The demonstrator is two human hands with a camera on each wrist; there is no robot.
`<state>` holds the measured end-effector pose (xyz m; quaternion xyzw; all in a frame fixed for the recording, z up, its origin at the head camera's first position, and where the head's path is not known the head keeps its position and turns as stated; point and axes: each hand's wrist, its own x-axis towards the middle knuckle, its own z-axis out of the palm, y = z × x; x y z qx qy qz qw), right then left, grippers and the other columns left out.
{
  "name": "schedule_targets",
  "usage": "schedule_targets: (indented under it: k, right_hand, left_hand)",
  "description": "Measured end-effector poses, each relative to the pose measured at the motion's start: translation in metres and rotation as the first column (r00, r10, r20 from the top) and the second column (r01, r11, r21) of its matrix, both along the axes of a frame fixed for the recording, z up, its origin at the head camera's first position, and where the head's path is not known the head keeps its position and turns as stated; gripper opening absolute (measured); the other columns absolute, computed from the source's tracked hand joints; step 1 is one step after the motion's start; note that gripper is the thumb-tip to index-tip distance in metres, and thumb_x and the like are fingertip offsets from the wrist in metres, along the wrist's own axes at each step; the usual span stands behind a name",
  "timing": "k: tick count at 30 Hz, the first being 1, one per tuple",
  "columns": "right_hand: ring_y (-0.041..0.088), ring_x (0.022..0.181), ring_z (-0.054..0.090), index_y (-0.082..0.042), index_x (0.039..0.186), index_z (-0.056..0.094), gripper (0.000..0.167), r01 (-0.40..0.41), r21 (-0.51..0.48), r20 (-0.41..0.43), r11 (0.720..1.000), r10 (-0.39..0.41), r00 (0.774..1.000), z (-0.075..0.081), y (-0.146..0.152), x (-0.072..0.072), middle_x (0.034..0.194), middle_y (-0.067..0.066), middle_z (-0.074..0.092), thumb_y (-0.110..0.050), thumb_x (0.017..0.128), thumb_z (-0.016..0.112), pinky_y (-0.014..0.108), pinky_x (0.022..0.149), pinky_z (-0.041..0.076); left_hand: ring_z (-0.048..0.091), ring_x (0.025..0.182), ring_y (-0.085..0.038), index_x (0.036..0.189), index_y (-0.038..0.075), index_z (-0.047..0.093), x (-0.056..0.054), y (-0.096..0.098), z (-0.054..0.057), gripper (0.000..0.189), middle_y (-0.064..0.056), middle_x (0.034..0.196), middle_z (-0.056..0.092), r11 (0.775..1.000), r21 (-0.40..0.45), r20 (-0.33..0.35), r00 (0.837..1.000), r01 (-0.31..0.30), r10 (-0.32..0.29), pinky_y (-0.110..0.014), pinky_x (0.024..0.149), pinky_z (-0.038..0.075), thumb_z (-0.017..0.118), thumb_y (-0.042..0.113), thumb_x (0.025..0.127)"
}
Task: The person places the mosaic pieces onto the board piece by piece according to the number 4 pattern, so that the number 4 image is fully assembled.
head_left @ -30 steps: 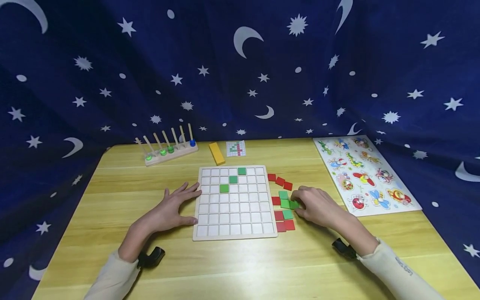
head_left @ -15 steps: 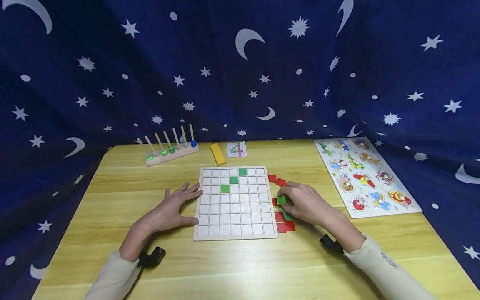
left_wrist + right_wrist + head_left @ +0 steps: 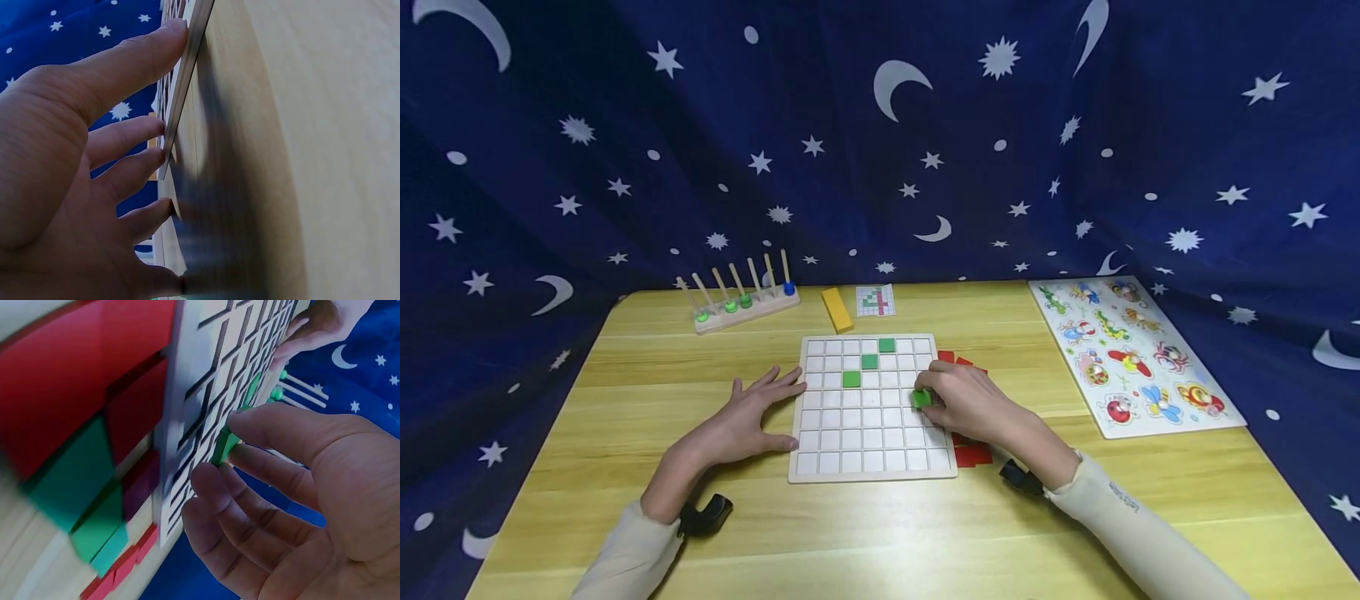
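Diagonally, the board [image 3: 851, 462] holds three green tiles [image 3: 869, 362]; the right hand [image 3: 967, 402] pinches another tile [image 3: 921, 399], left hand [image 3: 737, 427] spread.

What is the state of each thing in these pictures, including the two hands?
Grid board: partly filled
Seated green tiles: three, in a diagonal
Held green tile: raised over the board
Right hand: pinches that tile
Left hand: spread, touching the board
Loose red tiles: beside the board, partly hidden
Loose green tiles: beside the board
Peg rack: upright, holding some rings
Yellow block: flat
Pattern card: face up
Insect puzzle: face up
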<state>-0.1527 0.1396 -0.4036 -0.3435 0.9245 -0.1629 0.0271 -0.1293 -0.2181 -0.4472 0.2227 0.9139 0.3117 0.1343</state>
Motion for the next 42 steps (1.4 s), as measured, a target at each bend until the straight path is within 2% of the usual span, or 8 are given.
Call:
schedule_targets:
  k: [6,12,19,28,35,42]
  right_hand:
    - [0.012,0.067,0.051,-0.007,0.105,0.074,0.022,-0.027,0.002,0.03,1.0,0.026,0.999,-0.001,-0.016,-0.002,0.092,0.002,0.064,-0.011,0.083,0.079,0.024,0.056,0.044]
    - [0.012,0.066,0.05,-0.008,0.102,0.073,0.018,-0.08,0.002,-0.005,0.997,0.08,0.997,-0.004,-0.032,-0.004,0.089,0.001,0.063,-0.01,0.084,0.077,0.025,0.056,0.043]
    - [0.011,0.069,0.051,-0.011,0.1,0.073,0.015,-0.124,0.004,-0.014,0.992,0.124,0.992,-0.005,-0.053,-0.008,0.087,-0.001,0.062,-0.01,0.085,0.075,0.027,0.061,0.045]
    - [0.011,0.072,0.052,-0.012,0.093,0.072,0.008,-0.155,-0.014,-0.019,0.988,0.155,0.988,-0.007,-0.077,-0.014,0.084,-0.002,0.06,-0.01,0.086,0.074,0.029,0.062,0.047]
    - [0.01,0.069,0.051,-0.013,0.092,0.071,0.007,-0.169,-0.005,-0.039,0.986,0.169,0.985,-0.011,-0.095,-0.018,0.083,-0.002,0.06,-0.011,0.085,0.074,0.026,0.059,0.044]
    - [0.011,0.063,0.049,-0.013,0.087,0.07,0.007,-0.18,0.027,-0.054,0.983,0.181,0.982,-0.012,-0.111,-0.022,0.077,-0.005,0.052,-0.009,0.083,0.074,0.027,0.053,0.042]
  left_hand:
    - [0.012,0.15,-0.038,0.15,0.012,0.048,0.0,0.002,0.0,0.082,-0.004,0.163,0.026,1.0,0.004,0.001,1.0,-0.001,0.001,-0.078,0.105,-0.006,0.086,0.032,0.08]
    - [0.012,0.15,-0.038,0.149,0.012,0.049,0.001,0.001,0.001,0.081,-0.005,0.163,0.026,1.0,0.004,-0.006,1.0,-0.003,0.003,-0.078,0.105,-0.006,0.086,0.031,0.079]
    - [0.012,0.15,-0.038,0.149,0.012,0.049,0.001,-0.001,0.0,0.081,-0.005,0.162,0.027,1.0,-0.001,-0.012,1.0,-0.006,0.006,-0.078,0.105,-0.006,0.086,0.031,0.08]
    - [0.013,0.15,-0.038,0.149,0.012,0.049,0.001,0.0,0.0,0.081,-0.004,0.162,0.027,1.0,0.0,-0.015,1.0,0.001,-0.001,-0.078,0.105,-0.005,0.086,0.031,0.08]
    - [0.014,0.15,-0.039,0.149,0.012,0.049,0.001,0.0,0.0,0.081,-0.005,0.162,0.028,1.0,0.0,-0.024,1.0,0.006,-0.006,-0.079,0.104,-0.005,0.086,0.031,0.079]
    - [0.014,0.15,-0.039,0.149,0.012,0.049,0.001,-0.001,-0.001,0.081,-0.006,0.162,0.028,1.0,0.01,-0.025,1.0,0.007,-0.007,-0.08,0.103,-0.005,0.085,0.032,0.08]
